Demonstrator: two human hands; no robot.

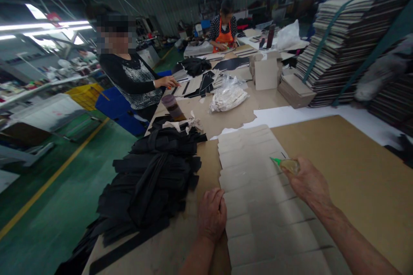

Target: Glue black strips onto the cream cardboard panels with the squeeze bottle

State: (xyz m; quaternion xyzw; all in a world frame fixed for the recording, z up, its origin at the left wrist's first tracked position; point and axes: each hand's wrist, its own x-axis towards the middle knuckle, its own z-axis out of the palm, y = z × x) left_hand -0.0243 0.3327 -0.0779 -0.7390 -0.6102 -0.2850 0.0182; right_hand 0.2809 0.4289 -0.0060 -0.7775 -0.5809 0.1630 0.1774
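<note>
A long run of overlapping pale grey-beige sheets (254, 197) lies on the table, with short dark marks along its right side. My right hand (309, 180) is wrapped round a small yellowish bottle (290, 166), whose green tip (275, 161) points left, over the upper part of the sheets. At their left edge rests my left hand (212, 212), its fingers curled and pressed together; whether anything is under them is hidden. Left of that hand is a big heap of black strips (151, 180).
Brown board (361, 180) covers the table at right. Tall strapped stacks (342, 43) stand behind it. Farther back are a plastic bag (228, 94) and a dark-lidded jar (173, 107). One person (129, 73) stands at left; another (224, 32) works at the back.
</note>
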